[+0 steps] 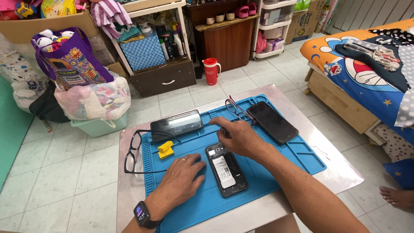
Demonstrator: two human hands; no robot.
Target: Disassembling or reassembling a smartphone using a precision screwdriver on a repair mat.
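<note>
Lying at the table's left edge, black-framed glasses (137, 152) overlap the blue work mat (297, 152), with a small yellow tool (165, 149) just beside them. The left hand (183, 177), a smartwatch (142, 213) on its wrist, rests flat and open on the mat, fingertips touching the opened phone (226, 169), whose back is off and battery exposed. The right hand (238, 136) hovers above the phone's top end, fingers pinched together; whether they hold anything is too small to tell. Behind lie a dark phone (177, 124), a second pair of glasses (236, 109), partly hidden by the hand, and another black phone (272, 121).
</note>
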